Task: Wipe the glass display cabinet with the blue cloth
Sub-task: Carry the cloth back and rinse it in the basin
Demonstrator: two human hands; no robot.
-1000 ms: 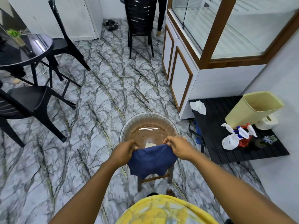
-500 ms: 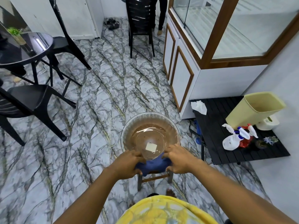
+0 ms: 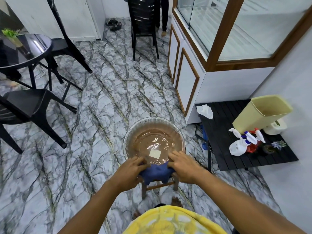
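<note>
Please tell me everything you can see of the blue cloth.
The blue cloth is dark blue, soft-looking fabric, bunched into a crumpled wad. The left hand and the right hand grip it from either side at the near rim of the glass bowl, above a wooden stool. Two folds hang down. Wetness cannot be told.

Blue cloth (image 3: 156, 172) — bunched (corners drooping) — glass display cabinet (image 3: 236, 29) upright.

The blue cloth (image 3: 156, 172), which a second ago hung spread out between the left grip (image 3: 130, 171) and right grip (image 3: 183, 166), is now wadded tight between them at the bowl's (image 3: 154, 118) near rim. The water (image 3: 155, 141) seems newly rippled, with fresh glints.
</note>
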